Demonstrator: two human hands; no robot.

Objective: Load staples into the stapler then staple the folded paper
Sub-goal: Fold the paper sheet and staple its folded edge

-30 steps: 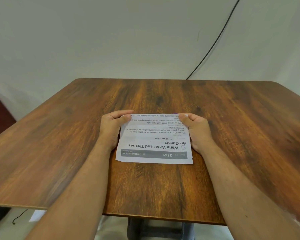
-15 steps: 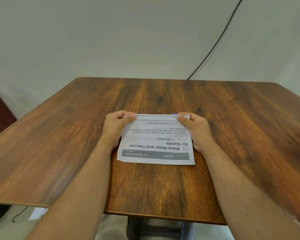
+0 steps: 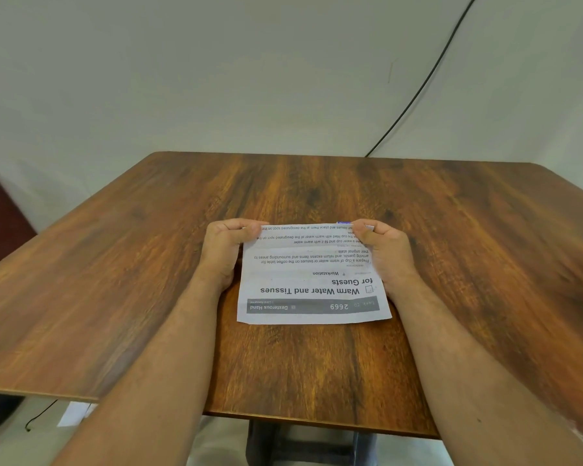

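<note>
Presently left hand (image 3: 224, 250) and right hand (image 3: 386, 252) each pinch a far corner of the folded paper (image 3: 312, 280) on the bench (image 3: 115, 280); uneven pull could misalign its layers.

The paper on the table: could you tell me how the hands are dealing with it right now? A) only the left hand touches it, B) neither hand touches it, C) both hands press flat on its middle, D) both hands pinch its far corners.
D: the left hand and the right hand each pinch a far corner of the paper, which lies on the table.
</note>
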